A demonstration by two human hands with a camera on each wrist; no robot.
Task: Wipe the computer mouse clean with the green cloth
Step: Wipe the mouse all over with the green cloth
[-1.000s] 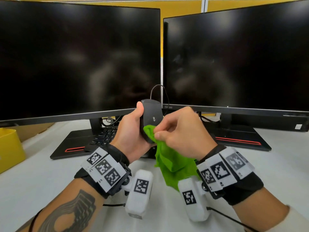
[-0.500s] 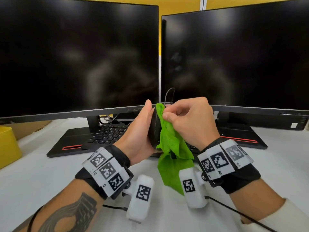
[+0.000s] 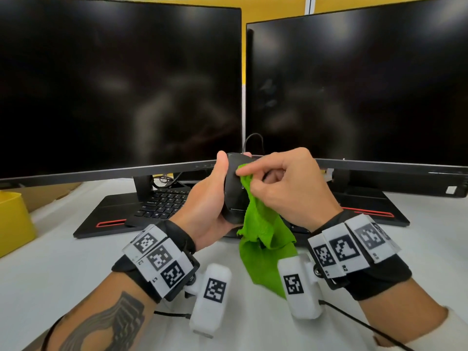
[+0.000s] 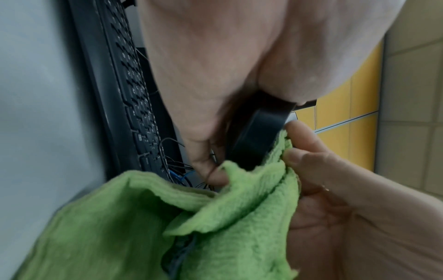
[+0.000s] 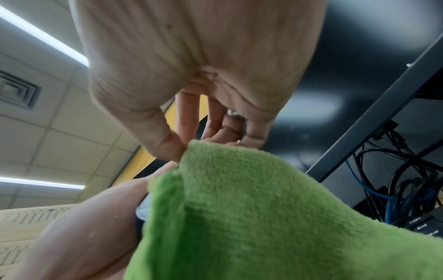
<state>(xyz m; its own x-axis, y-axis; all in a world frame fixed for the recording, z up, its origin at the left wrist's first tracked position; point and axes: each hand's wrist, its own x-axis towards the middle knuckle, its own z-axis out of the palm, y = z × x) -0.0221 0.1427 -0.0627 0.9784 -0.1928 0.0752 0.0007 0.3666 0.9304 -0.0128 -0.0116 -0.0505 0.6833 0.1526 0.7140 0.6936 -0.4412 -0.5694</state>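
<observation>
Above the surface (image 3: 50,262), the left grip (image 3: 210,198) curls around the upright mouse (image 3: 234,191) while the right grip (image 3: 286,188) pinches the cloth (image 3: 263,229) against it.

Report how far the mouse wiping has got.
Done: the left hand has the mouse lifted off the desk.
In hand: the right hand pinches the green cloth against its top.
Left: whether any part is already clean cannot be told; setting it down.

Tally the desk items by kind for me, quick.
Monitors: 2
Keyboard: 1
Computer mouse: 1
Green cloth: 1
Yellow bin: 1
Total: 6
</observation>
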